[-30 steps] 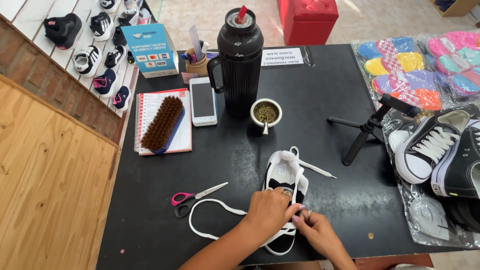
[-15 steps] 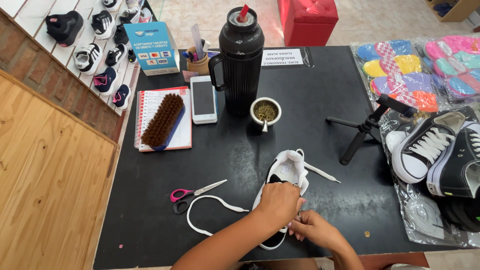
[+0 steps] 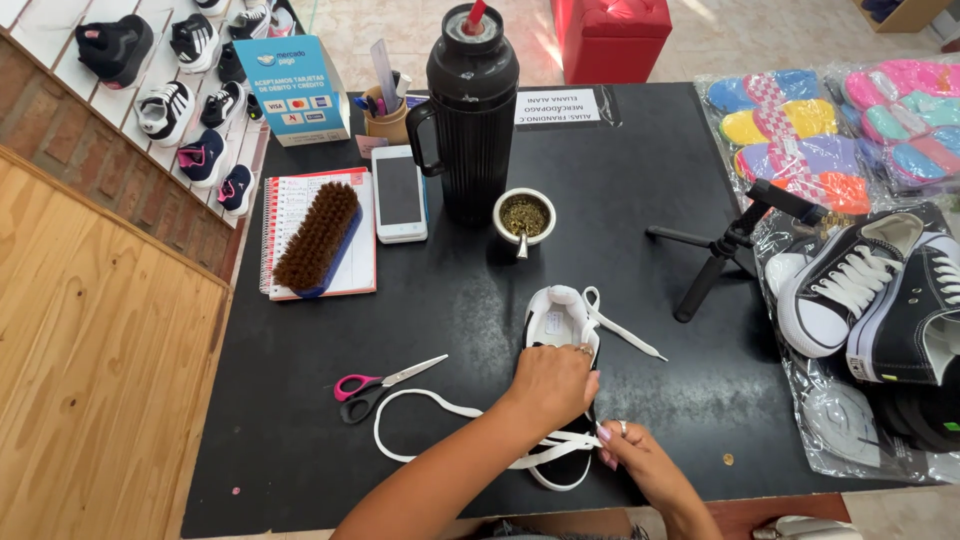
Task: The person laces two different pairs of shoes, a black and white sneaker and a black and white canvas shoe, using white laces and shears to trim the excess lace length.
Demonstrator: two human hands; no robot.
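Note:
A black sneaker with a white lining lies on the black table, toe toward me. My left hand presses down on its middle, holding it still. My right hand sits at the toe end, pinching the white shoelace where it passes through the shoe. One lace end loops out to the left on the table. The other end trails off to the right of the shoe's heel.
Pink-handled scissors lie left of the shoe. Behind stand a small cup with a metal straw, a black thermos, a phone and a brush on a notebook. A small tripod and bagged sneakers are at the right.
My left hand has shifted slightly up over the shoe. The right hand has pulled the lace a little toward the toe, and the loop on the left has changed shape.

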